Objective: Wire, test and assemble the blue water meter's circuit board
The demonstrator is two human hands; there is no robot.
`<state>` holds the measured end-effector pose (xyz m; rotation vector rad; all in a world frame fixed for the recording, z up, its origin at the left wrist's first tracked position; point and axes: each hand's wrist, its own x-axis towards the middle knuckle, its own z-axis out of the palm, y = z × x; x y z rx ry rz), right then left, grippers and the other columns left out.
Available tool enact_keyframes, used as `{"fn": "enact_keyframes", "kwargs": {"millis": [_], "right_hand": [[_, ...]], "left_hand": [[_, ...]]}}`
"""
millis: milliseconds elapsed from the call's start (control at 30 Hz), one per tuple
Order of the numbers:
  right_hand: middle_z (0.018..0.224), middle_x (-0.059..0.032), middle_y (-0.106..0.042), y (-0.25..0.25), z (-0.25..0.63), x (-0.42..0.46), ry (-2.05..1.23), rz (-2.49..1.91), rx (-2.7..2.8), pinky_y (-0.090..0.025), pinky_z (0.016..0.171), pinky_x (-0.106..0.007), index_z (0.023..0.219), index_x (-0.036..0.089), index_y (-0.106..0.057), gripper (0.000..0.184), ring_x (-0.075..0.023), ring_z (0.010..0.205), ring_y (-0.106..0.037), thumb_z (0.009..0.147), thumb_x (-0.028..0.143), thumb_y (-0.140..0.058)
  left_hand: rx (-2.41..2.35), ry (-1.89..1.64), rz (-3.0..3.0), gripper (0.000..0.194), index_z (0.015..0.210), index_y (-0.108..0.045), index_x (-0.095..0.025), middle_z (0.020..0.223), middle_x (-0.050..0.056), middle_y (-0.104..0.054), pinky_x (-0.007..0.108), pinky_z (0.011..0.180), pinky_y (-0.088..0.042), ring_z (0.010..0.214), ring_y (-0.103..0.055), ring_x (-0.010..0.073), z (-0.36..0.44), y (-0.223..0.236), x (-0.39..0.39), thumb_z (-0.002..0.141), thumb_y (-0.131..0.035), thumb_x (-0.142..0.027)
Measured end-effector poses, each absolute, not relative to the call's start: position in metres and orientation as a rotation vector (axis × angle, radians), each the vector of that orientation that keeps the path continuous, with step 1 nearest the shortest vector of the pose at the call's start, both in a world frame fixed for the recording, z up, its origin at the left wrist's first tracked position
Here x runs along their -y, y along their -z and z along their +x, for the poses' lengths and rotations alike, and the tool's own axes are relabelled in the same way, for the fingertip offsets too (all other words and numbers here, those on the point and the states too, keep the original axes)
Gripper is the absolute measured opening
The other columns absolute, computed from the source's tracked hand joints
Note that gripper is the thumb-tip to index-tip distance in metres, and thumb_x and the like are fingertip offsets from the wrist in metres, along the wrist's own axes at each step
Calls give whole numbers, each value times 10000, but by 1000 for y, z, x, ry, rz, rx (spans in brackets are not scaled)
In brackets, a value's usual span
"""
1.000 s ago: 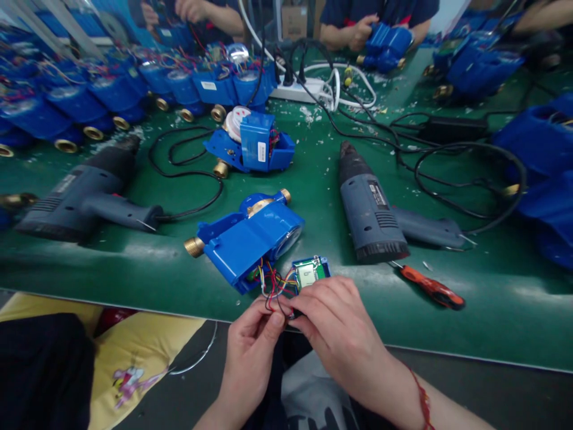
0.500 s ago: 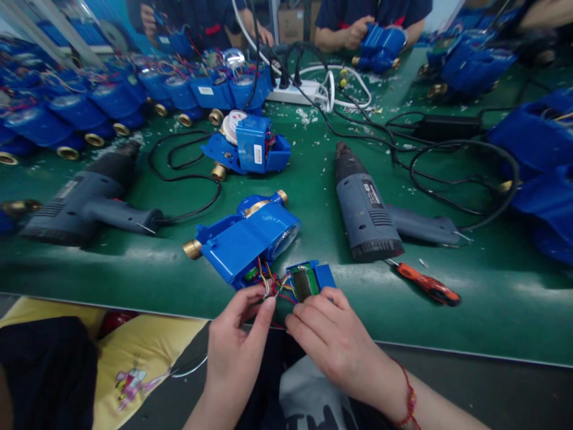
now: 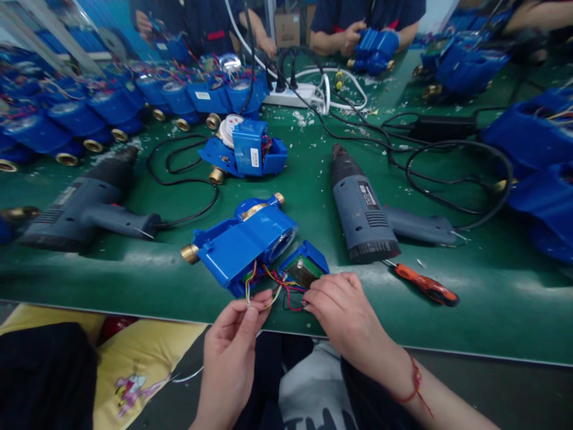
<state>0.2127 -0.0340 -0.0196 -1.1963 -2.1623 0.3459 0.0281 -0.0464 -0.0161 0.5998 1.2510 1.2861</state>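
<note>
pinching thin wires [image 3: 248, 292], curled hands [image 3: 233, 346], glossy blue housing [image 3: 246, 242]

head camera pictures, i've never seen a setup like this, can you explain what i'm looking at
There's no robot: a person works bare-handed, and every picture comes from one camera on their head, looking forward and down. The left hand pinches thin wires. The right hand is at red wires beside a small blue case. On the green table lie a blue device with brass ends, two heat-gun-like tools and an orange-and-black screwdriver.
</note>
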Motion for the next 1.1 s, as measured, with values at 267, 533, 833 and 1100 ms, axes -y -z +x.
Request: {"fn": "enact_keyframes", "kwargs": {"millis": [267,533,833,1100], "right_hand": [[1034,-68,-623,20,215,34,-442,-1177,2034,-411,881,-366,999,155,-558,98,-184,1000,-533,927,113,-506],[1435,-180,-345,20,224,19,-421,-1334,2274,-408,1065,-484,1353,146,-408,560,-301,1325,-329,837,99,-620],[1284,-170,-520,-6,217,17,-376,-1276,2168,-472,965,-448,1138,113,-532,305,-283,1153,-498,845,180,-582],[885,-23,-597,-18,214,14,-684,-1262,1811,-441,682,-213,819,196,-487,201,-109,797,-569,958,107,-372]], "left_hand": [[-1409,-1096,866,130,827,-700,-203,1000,8,-756,177,855,-528,944,-680,125,20,27,48,811,-713,-332],[-1317,-1118,778,178,828,-680,-192,952,20,-762,189,829,-544,869,-700,123,25,23,46,835,-679,-370],[-1327,-1225,792,201,872,-674,-184,812,13,-767,173,695,-559,719,-704,113,18,15,45,833,-679,-382],[-1338,-1281,774,334,1091,-637,-180,752,13,-773,159,620,-554,601,-686,91,30,7,41,805,-713,-335]]}}
